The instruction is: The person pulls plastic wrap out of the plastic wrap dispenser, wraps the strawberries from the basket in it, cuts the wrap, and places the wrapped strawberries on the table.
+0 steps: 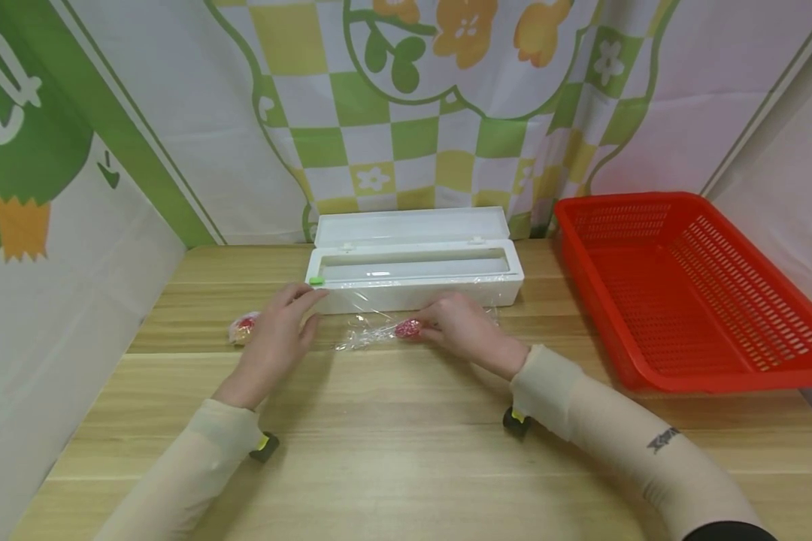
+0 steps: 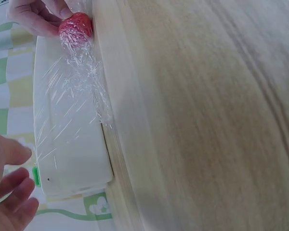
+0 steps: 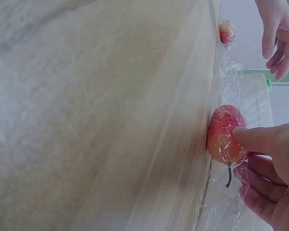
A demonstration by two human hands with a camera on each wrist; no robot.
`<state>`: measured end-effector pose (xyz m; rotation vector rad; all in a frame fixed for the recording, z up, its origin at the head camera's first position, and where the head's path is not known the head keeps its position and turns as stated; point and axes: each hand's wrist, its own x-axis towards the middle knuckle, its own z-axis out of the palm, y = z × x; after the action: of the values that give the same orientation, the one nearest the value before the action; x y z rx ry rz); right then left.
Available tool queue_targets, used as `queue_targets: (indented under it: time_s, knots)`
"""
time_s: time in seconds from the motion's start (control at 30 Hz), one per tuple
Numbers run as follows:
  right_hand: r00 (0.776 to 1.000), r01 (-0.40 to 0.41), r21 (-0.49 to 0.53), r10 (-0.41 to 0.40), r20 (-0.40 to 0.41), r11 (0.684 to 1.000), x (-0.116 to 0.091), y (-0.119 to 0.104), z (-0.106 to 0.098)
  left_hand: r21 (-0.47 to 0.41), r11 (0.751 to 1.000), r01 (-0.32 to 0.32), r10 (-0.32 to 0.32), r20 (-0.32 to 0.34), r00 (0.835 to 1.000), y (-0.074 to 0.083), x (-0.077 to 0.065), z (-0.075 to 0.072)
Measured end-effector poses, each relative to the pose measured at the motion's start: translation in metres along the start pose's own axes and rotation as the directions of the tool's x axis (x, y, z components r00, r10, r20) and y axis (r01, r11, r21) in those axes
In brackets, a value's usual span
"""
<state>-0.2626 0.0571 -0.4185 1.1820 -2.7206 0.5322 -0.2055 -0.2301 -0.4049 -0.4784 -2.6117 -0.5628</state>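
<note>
A red and yellow pear (image 3: 226, 134) with a dark stem lies in crinkled cling film (image 2: 82, 72) at the front of a white cling film box (image 1: 419, 295). My right hand (image 1: 456, 324) holds the pear, thumb on its side and fingers curled behind, partly hidden. The film stretches from the box over its front face and bunches beside the fruit. By the box's front left corner is my left hand (image 1: 280, 338), its fingers loosely bent around nothing, near a small green slider (image 1: 316, 280). Left of that hand sits another film-wrapped red and yellow fruit (image 1: 243, 328).
The box's lid (image 1: 413, 228) stands raised against the patterned curtain, and a film roll (image 1: 416, 270) shows inside. To the right a red plastic basket (image 1: 598, 289) stands on the wooden table (image 1: 379, 451). Curtain walls close in the back and sides.
</note>
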Motion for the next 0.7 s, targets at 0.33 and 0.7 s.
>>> queue_targets:
  time_s: [0.33,0.7]
  knots:
    - [1.000,-0.003,0.003,0.003,0.004,1.000,-0.0002,-0.0007,-0.0001,0.051,0.999,0.015,-0.017,0.037,0.999,-0.0045,0.0021,0.0045]
    - [1.000,-0.017,-0.002,0.017,0.016,1.000,0.0005,-0.0020,-0.0023,0.081,0.996,0.021,-0.027,0.066,0.997,-0.0057,0.0032,0.0062]
